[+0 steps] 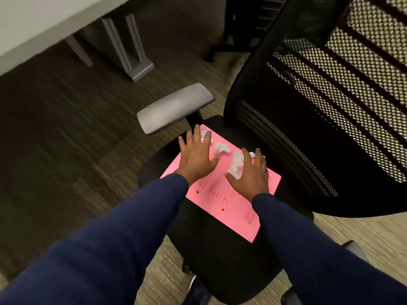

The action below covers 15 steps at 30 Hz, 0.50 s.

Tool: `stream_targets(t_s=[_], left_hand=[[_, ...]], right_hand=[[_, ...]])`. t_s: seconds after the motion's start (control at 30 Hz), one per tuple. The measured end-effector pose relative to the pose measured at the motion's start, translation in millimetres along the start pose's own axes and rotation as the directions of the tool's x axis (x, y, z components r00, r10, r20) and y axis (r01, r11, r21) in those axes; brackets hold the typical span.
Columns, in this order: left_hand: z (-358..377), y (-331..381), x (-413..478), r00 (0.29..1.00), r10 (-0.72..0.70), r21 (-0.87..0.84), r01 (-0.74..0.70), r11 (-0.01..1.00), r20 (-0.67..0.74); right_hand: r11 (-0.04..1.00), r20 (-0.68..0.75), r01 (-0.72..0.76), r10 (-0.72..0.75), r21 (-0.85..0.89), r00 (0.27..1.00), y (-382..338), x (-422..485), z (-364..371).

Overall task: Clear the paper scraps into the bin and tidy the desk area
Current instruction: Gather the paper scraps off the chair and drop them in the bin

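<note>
A pink sheet (229, 201) lies flat on the black seat (211, 256) of an office chair. Several crumpled white paper scraps rest on its far half: one (221, 148) in the middle, one (236, 164) under my right fingers, one (206, 135) partly hidden behind my left fingers. My left hand (196, 156) hovers palm down with fingers spread over the sheet's far left corner. My right hand (250, 172) is spread the same way over the right scrap, holding nothing. Whether either palm touches the sheet is unclear. No bin is in view.
The chair's mesh backrest (330, 106) rises at the right and its grey armrest (174, 107) juts out at the left. A white desk (33, 23) with grey legs (125, 45) stands at the back left. Carpet (66, 150) surrounds the chair.
</note>
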State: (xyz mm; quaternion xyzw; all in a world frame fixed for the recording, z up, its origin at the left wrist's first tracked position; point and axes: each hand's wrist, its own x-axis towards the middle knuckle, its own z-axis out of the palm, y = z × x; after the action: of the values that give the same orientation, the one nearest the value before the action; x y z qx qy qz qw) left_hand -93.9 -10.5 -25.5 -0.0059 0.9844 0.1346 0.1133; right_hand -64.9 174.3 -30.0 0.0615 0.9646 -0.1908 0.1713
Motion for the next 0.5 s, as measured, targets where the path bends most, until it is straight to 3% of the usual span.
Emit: stream_targets(t_s=[0.23,0.5], left_hand=[[21.9,12.4,41.4,0.996,-0.044,0.034,0.042,0.999,0.076],[59.5,17.2,37.3,0.989,0.103,0.075,-0.112,0.991,0.109]], right_hand=[[0.993,0.068,0.096,-0.091,-0.073,0.994,19.4,34.7,14.7],[0.968,0.016,0.216,-0.216,-0.127,0.976,32.7,25.9,46.2]])
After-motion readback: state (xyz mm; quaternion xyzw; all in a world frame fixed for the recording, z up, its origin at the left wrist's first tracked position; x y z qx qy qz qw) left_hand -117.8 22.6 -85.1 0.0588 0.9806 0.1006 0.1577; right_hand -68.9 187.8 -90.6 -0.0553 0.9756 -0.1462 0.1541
